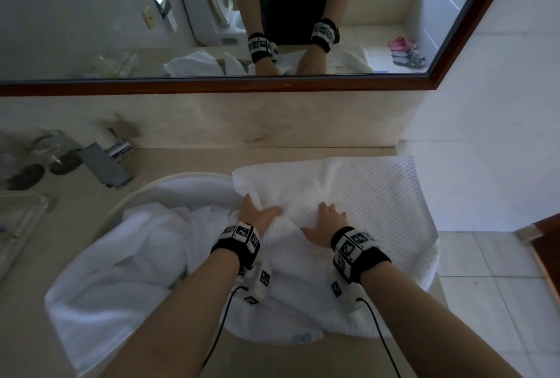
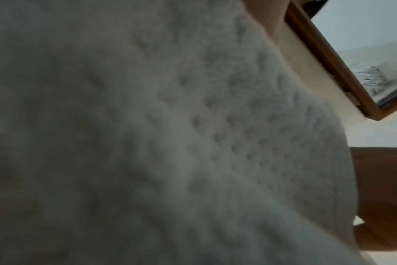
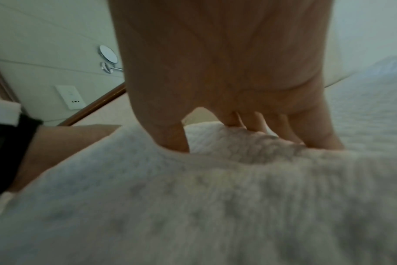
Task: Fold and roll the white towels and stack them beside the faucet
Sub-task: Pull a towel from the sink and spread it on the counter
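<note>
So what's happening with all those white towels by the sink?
A person is working on a white waffle towel spread on the counter, right of the sink. The left hand and right hand both grip a bunched ridge at its near edge, seemingly starting a roll. A second towel lies crumpled in the sink. No rolled towels sit beside the faucet yet.

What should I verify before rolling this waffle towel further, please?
1. Left hand grips the waffle towel at its rolled edge: ok.
2. Right hand fingers dig into the same roll: ok.
3. Unrolled part lies flat on the counter: ok, one slight crease.
4. Roll evenness: cannot tell, hands cover it.
5. Second towel lies heaped in the sink, unfolded: not ok.
6. Stack beside the faucet: not ok, none visible.
</note>
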Motion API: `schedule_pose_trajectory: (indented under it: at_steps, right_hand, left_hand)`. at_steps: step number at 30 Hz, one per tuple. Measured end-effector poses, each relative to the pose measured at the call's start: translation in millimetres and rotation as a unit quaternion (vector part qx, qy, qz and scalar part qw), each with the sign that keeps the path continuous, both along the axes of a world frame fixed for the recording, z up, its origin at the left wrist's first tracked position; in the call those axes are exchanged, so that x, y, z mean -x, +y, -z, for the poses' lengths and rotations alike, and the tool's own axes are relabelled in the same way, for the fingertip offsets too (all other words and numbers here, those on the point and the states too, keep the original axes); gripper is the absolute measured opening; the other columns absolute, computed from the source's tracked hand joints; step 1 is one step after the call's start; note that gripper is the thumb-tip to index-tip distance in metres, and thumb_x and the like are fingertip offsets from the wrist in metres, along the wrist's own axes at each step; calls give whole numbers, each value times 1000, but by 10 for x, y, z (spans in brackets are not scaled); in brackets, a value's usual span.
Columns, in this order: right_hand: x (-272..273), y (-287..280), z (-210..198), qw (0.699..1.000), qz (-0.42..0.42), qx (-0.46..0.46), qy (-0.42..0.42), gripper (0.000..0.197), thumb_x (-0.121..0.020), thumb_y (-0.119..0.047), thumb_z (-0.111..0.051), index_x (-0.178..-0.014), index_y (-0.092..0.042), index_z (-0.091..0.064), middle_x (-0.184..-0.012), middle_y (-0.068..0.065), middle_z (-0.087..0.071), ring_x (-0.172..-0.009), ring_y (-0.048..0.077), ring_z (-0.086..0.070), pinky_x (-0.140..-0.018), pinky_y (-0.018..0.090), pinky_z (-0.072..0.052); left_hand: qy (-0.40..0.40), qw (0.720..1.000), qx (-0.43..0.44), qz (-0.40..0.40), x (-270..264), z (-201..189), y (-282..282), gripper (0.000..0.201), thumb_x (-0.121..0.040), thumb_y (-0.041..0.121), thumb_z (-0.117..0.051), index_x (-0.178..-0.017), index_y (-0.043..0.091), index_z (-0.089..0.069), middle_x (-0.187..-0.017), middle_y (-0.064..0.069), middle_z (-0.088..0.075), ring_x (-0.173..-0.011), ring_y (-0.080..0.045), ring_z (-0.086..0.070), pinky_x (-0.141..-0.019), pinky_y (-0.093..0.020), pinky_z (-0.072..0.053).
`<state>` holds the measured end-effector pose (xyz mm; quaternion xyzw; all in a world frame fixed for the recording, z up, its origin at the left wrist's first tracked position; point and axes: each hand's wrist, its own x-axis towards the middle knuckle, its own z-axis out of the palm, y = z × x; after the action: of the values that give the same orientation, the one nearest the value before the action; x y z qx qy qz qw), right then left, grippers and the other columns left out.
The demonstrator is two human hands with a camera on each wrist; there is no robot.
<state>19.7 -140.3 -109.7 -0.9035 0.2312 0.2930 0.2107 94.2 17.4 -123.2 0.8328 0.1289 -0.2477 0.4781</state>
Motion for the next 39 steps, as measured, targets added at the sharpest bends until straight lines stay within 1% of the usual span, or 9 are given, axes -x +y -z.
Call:
schedule_pose_trajectory:
  at_steps: [7, 9, 12, 15, 18, 23, 31, 35, 39]
  right_hand:
    - [-28, 177, -81, 994, -52, 82, 53, 117, -80, -62, -57, -146, 2, 15, -157, 22, 4, -147, 35, -2, -120, 49, -6]
    - [-55, 197, -42, 996, -21, 69, 59, 125, -74, -62, -63, -146, -6, 24, -157, 22, 5, -145, 41, -3, -119, 51, -10]
    - [-134, 143, -49, 998, -4, 38, 52, 136, -63, -63, -72, -143, -28, 32, -157, 24, 2, -142, 46, -14, -114, 56, -23]
    - [-183, 56, -94, 996, -43, 41, 61, 152, -45, -64, -82, -138, -37, 35, -155, 27, -8, -138, 44, -27, -109, 55, -32]
    - [-142, 28, -54, 995, -70, 52, 50, 151, -40, -66, -83, -138, -44, 30, -155, 27, -6, -139, 44, -25, -109, 57, -31]
    - [-69, 48, -23, 995, -71, 61, 21, 126, -61, -66, -73, -141, -48, 21, -154, 29, -6, -137, 48, -26, -109, 56, -31]
    - [63, 143, 31, 998, -46, 51, 5, 97, -83, -59, -56, -144, -45, 19, -157, 21, 10, -142, 50, 2, -112, 61, -21]
    - [187, 129, 20, 997, -56, 55, -8, 96, -84, -60, -55, -146, -42, 16, -157, 20, 10, -144, 45, 0, -111, 59, -20]
    - [308, 56, 86, 997, -54, 56, -28, 98, -85, -62, -52, -150, -31, 15, -157, 21, 9, -146, 39, 0, -113, 55, -19]
  left_hand:
    - [-27, 985, -121, 123, 161, -249, 69, 112, -77, 48, -70, -152, 12, 6, -157, -14, -15, -142, -31, -26, -113, -37, -29]
    - [-100, 974, -158, 130, 252, -303, 103, 109, -71, 61, -69, -149, 9, -12, -152, -14, -20, -136, -29, -35, -108, -36, -36]
    - [-227, 953, -129, 157, 437, -387, 154, 83, -60, 69, -72, -116, 13, -47, -120, -1, -42, -104, -17, -52, -89, -28, -48]
    - [-150, 915, -141, 347, 732, -381, 183, 84, -45, 79, -72, -104, 25, -50, -109, 6, -52, -92, -11, -54, -85, -30, -51]
    - [-112, 839, -217, 486, 1011, -333, 215, 98, -49, 69, -78, -128, 22, -46, -131, 1, -46, -113, -19, -52, -99, -33, -45]
    - [-23, 795, -271, 543, 1240, -358, 147, 50, -84, 34, -68, -123, 6, -54, -125, -12, -59, -113, -28, -57, -93, -35, -46]
    - [196, 719, -179, 642, 2125, -248, 96, 61, -77, 52, -69, -116, 6, -59, -104, -7, -62, -88, -26, -57, -89, -42, -52]
    - [186, 782, -188, 564, 2336, -403, -137, 86, -80, 76, -34, -119, 3, -57, -115, -17, -61, -109, -32, -55, -98, -41, -39]
    - [-83, 797, -280, 528, 2109, -409, -135, 36, -96, 34, -48, -119, 10, -58, -120, -12, -61, -111, -31, -56, -87, -36, -44]
